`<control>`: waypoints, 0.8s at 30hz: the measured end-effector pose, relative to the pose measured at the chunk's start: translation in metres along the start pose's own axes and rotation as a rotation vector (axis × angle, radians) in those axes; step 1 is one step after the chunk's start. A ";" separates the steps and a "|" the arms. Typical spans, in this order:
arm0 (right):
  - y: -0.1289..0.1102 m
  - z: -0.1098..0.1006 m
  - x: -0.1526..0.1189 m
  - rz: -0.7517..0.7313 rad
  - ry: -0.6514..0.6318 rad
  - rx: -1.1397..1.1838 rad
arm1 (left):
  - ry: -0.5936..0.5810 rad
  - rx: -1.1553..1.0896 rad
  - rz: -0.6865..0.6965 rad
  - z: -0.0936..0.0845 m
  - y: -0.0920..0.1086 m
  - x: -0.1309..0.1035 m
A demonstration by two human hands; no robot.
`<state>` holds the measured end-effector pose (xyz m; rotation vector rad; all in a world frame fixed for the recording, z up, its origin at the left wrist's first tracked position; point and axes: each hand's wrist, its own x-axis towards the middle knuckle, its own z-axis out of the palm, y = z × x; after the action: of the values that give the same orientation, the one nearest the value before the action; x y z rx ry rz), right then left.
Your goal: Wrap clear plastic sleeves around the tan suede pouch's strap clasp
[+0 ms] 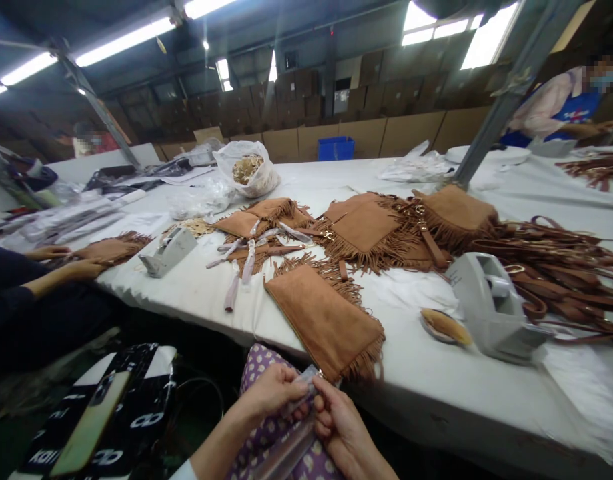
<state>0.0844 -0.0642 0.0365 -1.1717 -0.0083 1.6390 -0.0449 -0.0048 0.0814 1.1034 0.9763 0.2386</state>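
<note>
A brown suede bag with fringe (326,317) lies flat at the table's front edge, its lower corner reaching past the edge towards me. Just below that corner, my left hand (279,393) pinches a strap wrapped in thin transparent plastic (289,450). Close beside it, my right hand (341,423) is closed on the same wrapped strap, fingertips near a small metal fitting at the bag's corner. The strap hangs down over the purple patterned cloth (261,363) on my lap. My fingers partly hide where strap and bag meet.
Two grey tape dispensers (493,313) (169,252) stand on the white table. Further fringed bags (363,223) and a heap of brown straps (561,280) lie beyond. A small oval dish (443,327) sits at right. A co-worker's hands (83,267) touch another bag at left.
</note>
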 end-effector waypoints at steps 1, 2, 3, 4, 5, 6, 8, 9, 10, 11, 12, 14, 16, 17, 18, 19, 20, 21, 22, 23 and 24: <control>0.000 -0.001 0.000 0.004 -0.004 -0.007 | 0.009 -0.015 -0.011 0.001 -0.002 0.004; 0.000 -0.001 -0.001 0.001 -0.016 -0.024 | 0.024 -0.028 -0.018 0.002 -0.004 0.007; 0.000 -0.001 -0.001 -0.008 -0.026 -0.050 | 0.050 -0.041 -0.021 0.003 -0.007 0.009; 0.000 -0.002 -0.003 -0.017 -0.034 -0.083 | 0.081 -0.052 -0.022 0.005 -0.010 0.011; -0.001 -0.002 -0.004 -0.025 -0.038 -0.117 | 0.112 -0.062 -0.026 0.007 -0.012 0.011; -0.002 -0.003 -0.005 -0.031 -0.039 -0.146 | 0.138 -0.070 -0.032 0.009 -0.013 0.012; -0.004 -0.003 -0.006 -0.035 -0.047 -0.183 | 0.157 -0.091 -0.044 0.012 -0.014 0.011; -0.004 -0.004 -0.006 -0.032 -0.060 -0.191 | 0.147 -0.101 -0.051 0.013 -0.014 0.010; -0.005 -0.004 -0.005 -0.029 -0.078 -0.196 | 0.134 -0.113 -0.055 0.013 -0.014 0.010; -0.005 -0.004 -0.004 -0.028 -0.092 -0.194 | 0.122 -0.128 -0.055 0.013 -0.013 0.009; -0.005 -0.004 -0.004 -0.027 -0.101 -0.186 | 0.113 -0.146 -0.051 0.012 -0.012 0.010; -0.004 -0.004 -0.002 -0.031 -0.091 -0.144 | 0.118 -0.189 -0.036 0.008 -0.011 0.010; -0.003 -0.004 0.000 -0.041 -0.060 -0.082 | 0.146 -0.238 -0.022 0.005 -0.010 0.011; -0.002 -0.003 0.001 -0.042 -0.046 -0.055 | 0.150 -0.268 -0.024 0.004 -0.010 0.010; -0.001 -0.003 0.002 -0.040 -0.038 -0.036 | 0.139 -0.296 -0.039 0.003 -0.010 0.009; 0.000 -0.004 0.003 -0.035 -0.037 -0.022 | 0.111 -0.317 -0.063 0.003 -0.010 0.007; 0.001 -0.004 0.004 -0.030 -0.042 -0.016 | 0.071 -0.330 -0.089 0.003 -0.011 0.006; 0.001 -0.004 0.004 -0.027 -0.051 -0.016 | 0.031 -0.332 -0.110 0.004 -0.012 0.004; 0.002 -0.005 0.005 -0.024 -0.061 -0.019 | 0.005 -0.327 -0.120 0.005 -0.014 0.003; 0.002 -0.005 0.005 -0.019 -0.071 -0.024 | 0.001 -0.322 -0.116 0.006 -0.016 0.003; 0.002 -0.006 0.006 -0.015 -0.080 -0.028 | 0.016 -0.327 -0.102 0.007 -0.019 0.003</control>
<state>0.0874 -0.0636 0.0289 -1.1240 -0.0906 1.6757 -0.0426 -0.0164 0.0645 0.7526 0.9656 0.3127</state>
